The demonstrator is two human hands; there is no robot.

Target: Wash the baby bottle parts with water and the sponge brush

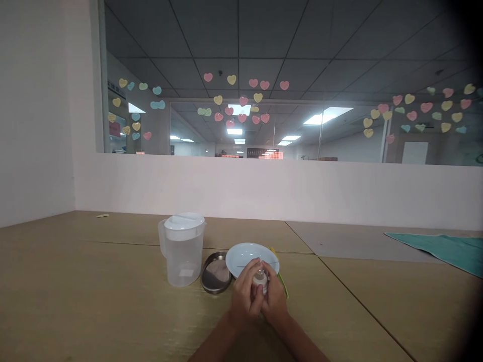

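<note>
No readable text or numbers

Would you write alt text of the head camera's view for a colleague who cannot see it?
Two bare hands, left and right, cup a small clear object at the near edge of a pale bowl. Left of the bowl are a round metal dish and a lidded translucent pitcher, all on a brown table.

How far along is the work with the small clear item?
Looks done: the item has been picked up, and the left hand and right hand are closed around it.
In hand: that item, near the pale bowl.
Left: neither hand has let go; fingers cover much of it, so I cannot tell what else remains.
</note>
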